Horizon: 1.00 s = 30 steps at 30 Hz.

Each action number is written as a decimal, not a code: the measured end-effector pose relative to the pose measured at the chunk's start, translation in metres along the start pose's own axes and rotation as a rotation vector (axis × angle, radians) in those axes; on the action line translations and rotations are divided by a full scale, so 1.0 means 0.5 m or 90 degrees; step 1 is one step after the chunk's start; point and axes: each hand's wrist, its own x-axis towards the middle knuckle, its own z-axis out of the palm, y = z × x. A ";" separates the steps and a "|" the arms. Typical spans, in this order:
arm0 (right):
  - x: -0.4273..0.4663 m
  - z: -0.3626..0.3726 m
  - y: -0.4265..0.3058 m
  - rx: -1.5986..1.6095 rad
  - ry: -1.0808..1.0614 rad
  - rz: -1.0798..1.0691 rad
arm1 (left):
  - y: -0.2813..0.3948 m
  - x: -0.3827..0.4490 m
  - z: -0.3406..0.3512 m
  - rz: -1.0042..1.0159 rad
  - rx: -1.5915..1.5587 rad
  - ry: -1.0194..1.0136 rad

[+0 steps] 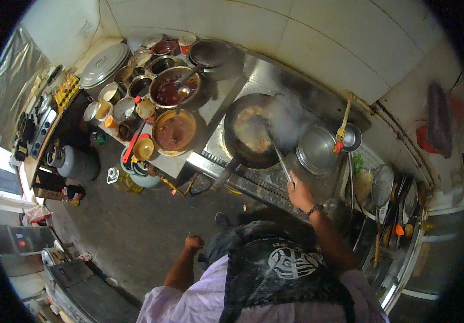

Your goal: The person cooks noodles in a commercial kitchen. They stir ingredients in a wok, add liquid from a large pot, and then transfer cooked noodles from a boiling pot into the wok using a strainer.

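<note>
My right hand (301, 194) is closed round the metal handle of a cooking ladle or spatula (281, 155). Its head rests among the food in a dark wok (238, 150) on the stove, where steam hides part of the contents. Yellowish and pale pieces of food (250, 129) show in the wok, too blurred to identify. The wok's long handle (226, 175) sticks out over the stove's front edge, untouched. Low beside my apron, away from the stove, my left hand (194, 243) is curled like a fist and appears to hold nothing.
Right of the wok sits a round metal pan (316, 151), below a tap (340, 139) with a red tip. Strainers (382, 181) stand farther right. A pot of red sauce (167, 91), a brown-sauce bowl (173, 131) and several containers crowd the left counter. A gas cylinder (74, 161) stands on the floor.
</note>
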 end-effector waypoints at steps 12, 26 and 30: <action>0.076 -0.039 -0.060 -0.163 0.013 0.016 | 0.008 -0.035 -0.046 -0.021 0.099 0.044; -0.111 -0.068 0.013 -0.169 -0.025 0.006 | 0.040 0.007 -0.088 0.112 0.090 0.059; -0.193 -0.152 0.013 -0.097 -0.028 0.009 | 0.019 0.041 -0.093 0.123 0.033 0.066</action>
